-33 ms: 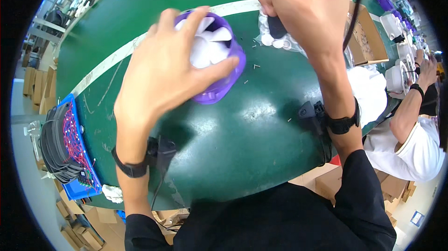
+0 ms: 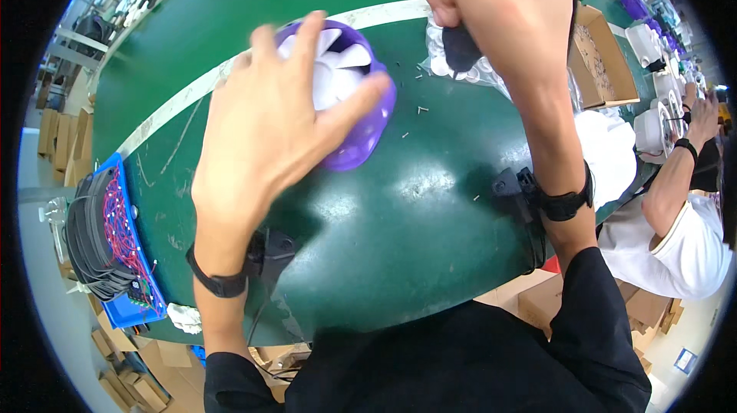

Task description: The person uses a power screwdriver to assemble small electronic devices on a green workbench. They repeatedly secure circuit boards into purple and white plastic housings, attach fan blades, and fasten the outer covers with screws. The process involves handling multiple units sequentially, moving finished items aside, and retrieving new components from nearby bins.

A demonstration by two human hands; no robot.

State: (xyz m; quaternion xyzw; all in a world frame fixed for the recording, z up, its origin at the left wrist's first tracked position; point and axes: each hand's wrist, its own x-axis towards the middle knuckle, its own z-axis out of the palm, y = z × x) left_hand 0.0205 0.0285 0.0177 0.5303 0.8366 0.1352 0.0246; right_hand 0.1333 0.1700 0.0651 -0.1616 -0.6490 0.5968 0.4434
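Observation:
My left hand point(image 2: 257, 117) is spread over a purple fan housing point(image 2: 376, 117), its thumb across the right rim and its fingers along the far left side. Inside the housing sit white fan blades point(image 2: 334, 83), partly covered by the hand. The fingers are a little blurred. At the upper right, my right hand point(image 2: 507, 21) is wrapped around a black electric screwdriver point(image 2: 459, 51), its tapered nose and thin bit pointing down. A dark cable point(image 2: 574, 14) runs beside this hand. Several small screws point(image 2: 422, 110) lie on the green table between the hands.
A clear bag of white round parts point(image 2: 441, 64) lies beyond the screwdriver's nose. A cardboard box point(image 2: 603, 60) and white bag point(image 2: 606, 152) stand at right, near a co-worker's arm point(image 2: 672, 171). At left is a blue tray point(image 2: 127, 309) with red wires and black cables.
The left hand and the fan housing have shifted slightly left. My right hand has tilted a little, so more of the screwdriver's nose and its bit now show.

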